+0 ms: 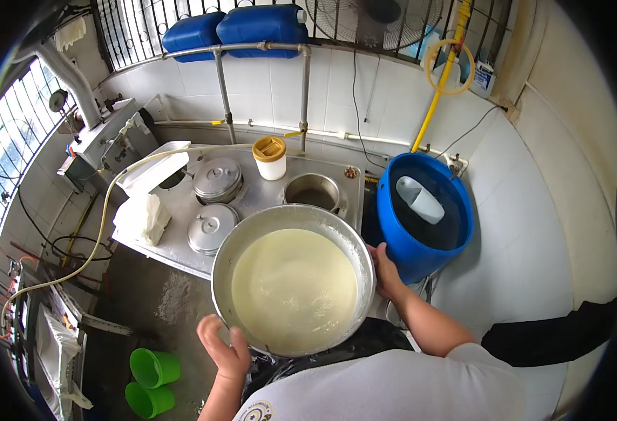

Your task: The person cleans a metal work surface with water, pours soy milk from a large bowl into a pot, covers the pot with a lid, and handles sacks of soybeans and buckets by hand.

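Observation:
A large round metal basin [294, 291] holds pale, creamy liquid and sits in front of my body, over the near edge of the steel counter. My right hand [385, 272] grips the basin's right rim. At the lower left of the basin is my left hand [226, 349], fingers apart and curved, close to the rim. Behind the basin stand a metal pot [312, 191] and a white tub with a brown lid [270, 160]. Two lidded metal pots [217, 179] are on the counter to the left.
To the right, a blue barrel [390, 210] holds dark water and a floating white scoop [421, 200]. Green buckets [154, 368] are on the floor at lower left. A hose [105, 224] crosses the left side. A white bag [142, 219] lies on the counter [263, 189].

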`<action>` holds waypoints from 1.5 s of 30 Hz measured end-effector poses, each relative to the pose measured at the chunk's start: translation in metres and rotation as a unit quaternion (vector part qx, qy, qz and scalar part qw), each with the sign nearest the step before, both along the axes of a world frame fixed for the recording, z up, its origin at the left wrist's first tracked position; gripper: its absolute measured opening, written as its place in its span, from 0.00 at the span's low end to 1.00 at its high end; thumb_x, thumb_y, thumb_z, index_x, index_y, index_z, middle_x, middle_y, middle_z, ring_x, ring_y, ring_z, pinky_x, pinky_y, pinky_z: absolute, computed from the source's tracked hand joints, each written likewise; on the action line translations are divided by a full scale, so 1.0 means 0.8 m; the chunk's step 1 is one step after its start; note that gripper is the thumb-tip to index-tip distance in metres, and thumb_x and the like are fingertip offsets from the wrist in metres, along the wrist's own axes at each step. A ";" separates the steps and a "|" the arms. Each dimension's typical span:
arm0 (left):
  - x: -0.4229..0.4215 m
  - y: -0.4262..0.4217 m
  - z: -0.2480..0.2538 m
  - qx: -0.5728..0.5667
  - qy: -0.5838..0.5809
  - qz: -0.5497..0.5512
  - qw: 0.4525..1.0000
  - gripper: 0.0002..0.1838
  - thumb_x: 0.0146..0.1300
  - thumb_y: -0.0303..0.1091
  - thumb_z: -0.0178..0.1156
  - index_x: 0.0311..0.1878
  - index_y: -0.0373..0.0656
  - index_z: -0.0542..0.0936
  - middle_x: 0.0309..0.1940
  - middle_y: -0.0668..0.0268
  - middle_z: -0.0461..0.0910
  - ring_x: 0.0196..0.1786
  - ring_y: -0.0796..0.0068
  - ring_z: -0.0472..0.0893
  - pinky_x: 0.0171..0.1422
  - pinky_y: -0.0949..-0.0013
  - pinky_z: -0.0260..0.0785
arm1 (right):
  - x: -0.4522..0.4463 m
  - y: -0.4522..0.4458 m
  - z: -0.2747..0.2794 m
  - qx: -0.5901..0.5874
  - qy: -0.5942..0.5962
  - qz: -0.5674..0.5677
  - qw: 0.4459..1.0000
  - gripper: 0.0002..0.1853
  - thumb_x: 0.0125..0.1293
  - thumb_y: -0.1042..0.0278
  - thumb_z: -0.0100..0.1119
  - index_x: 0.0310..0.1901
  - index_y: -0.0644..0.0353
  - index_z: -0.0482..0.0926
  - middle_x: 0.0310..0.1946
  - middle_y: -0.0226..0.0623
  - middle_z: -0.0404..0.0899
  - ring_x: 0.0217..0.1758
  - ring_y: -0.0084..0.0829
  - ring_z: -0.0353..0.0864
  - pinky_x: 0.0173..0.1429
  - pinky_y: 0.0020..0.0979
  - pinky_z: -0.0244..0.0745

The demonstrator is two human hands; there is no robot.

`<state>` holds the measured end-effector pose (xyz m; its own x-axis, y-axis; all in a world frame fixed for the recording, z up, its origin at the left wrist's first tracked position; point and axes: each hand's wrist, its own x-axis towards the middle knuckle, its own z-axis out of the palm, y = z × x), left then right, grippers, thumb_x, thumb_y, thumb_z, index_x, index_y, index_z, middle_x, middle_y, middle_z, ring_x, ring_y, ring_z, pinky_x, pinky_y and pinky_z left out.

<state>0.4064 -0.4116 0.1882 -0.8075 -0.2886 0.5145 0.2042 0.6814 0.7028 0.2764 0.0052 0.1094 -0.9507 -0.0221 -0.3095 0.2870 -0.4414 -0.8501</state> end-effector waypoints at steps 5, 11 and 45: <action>-0.026 0.006 -0.003 -0.171 0.153 -0.161 0.960 0.27 0.73 0.60 0.56 0.48 0.39 0.77 0.51 0.51 0.79 0.59 0.44 0.78 0.77 0.34 0.61 | -0.089 -0.006 -0.107 0.111 -0.160 0.009 0.981 0.37 0.82 0.34 0.41 0.72 0.61 0.74 0.58 0.41 0.86 0.57 0.34 0.87 0.62 0.35 0.79; -0.082 -0.001 0.018 -0.194 0.211 -0.285 0.915 0.29 0.77 0.61 0.46 0.30 0.44 0.74 0.27 0.61 0.78 0.29 0.59 0.78 0.46 0.54 0.71 | -0.105 -0.031 -0.102 0.150 -0.203 0.034 0.967 0.37 0.82 0.34 0.41 0.72 0.61 0.74 0.59 0.41 0.86 0.58 0.34 0.87 0.62 0.35 0.79; -0.276 0.258 0.154 -0.227 0.065 -0.089 0.968 0.26 0.77 0.47 0.49 0.21 0.44 0.66 0.15 0.63 0.64 0.18 0.60 0.66 0.29 0.59 0.58 | -0.316 0.024 -0.186 -0.013 -0.244 0.311 0.918 0.36 0.82 0.35 0.42 0.72 0.60 0.74 0.60 0.41 0.86 0.59 0.36 0.86 0.63 0.37 0.79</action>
<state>0.1853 -0.2055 0.3117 -0.7432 0.1298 0.6564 0.4144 0.8595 0.2993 0.0235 0.0247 -0.0395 -0.4997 -0.5277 -0.6869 0.8344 -0.0804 -0.5453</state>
